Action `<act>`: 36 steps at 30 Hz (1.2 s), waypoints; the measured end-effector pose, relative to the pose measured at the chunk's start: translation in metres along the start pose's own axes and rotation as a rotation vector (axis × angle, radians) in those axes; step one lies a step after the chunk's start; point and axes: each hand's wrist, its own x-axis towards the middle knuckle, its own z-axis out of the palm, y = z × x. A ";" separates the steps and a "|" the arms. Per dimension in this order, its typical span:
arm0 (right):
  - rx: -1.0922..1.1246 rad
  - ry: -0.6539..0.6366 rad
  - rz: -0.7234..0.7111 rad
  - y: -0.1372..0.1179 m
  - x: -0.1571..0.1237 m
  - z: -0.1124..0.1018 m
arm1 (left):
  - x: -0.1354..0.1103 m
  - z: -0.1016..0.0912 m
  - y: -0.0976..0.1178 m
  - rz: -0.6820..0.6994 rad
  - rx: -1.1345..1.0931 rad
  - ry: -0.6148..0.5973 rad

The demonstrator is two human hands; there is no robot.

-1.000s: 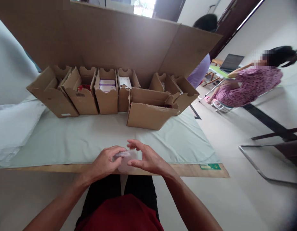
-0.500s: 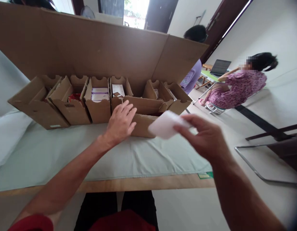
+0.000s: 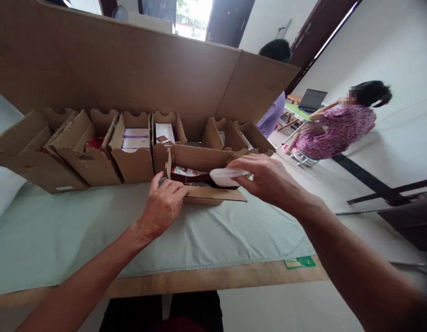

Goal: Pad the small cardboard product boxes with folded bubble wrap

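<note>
The small flat white packet (image 3: 224, 176) sits pinched in the right hand (image 3: 268, 182), thumb and fingers closed on its near end, the rest of it poking out over the open mouth of the low brown cardboard box (image 3: 202, 174) at the front of the row. That's a firm grip — clamped on the packet, held level just above the box's contents. Inside the box a red-and-white printed pack (image 3: 185, 172) shows under the packet.

The left hand (image 3: 164, 203) rests on the near left corner of the same box, fingers curled over its front flap and pressing on the cardboard; whether they are truly closed around the flap I cannot tell.

The box stands on the pale green cloth-covered surface (image 3: 78, 226), whose wooden front edge (image 3: 199, 279) carries a small green label (image 3: 299, 263) towards the right.

Behind it runs a line of upright brown cardboard bins (image 3: 92, 161) — one holds white and purple cartons (image 3: 134, 138), the next a white card pack (image 3: 164, 133). Behind them all rises a tall brown cardboard sheet (image 3: 130, 69), folded at its right end.

Off to the right, well apart, a person in a pink patterned dress (image 3: 338, 131) sits near a dark laptop (image 3: 312, 100).
</note>
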 end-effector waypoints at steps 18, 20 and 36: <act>-0.235 -0.506 -0.007 -0.022 0.057 0.051 | -0.003 0.006 -0.001 -0.060 -0.041 0.005; -0.197 -0.491 0.004 -0.018 0.055 0.051 | -0.002 0.006 -0.001 -0.070 -0.053 -0.005; 0.137 -0.493 0.048 -0.006 0.046 0.069 | 0.010 0.000 -0.004 -0.136 -0.134 -0.075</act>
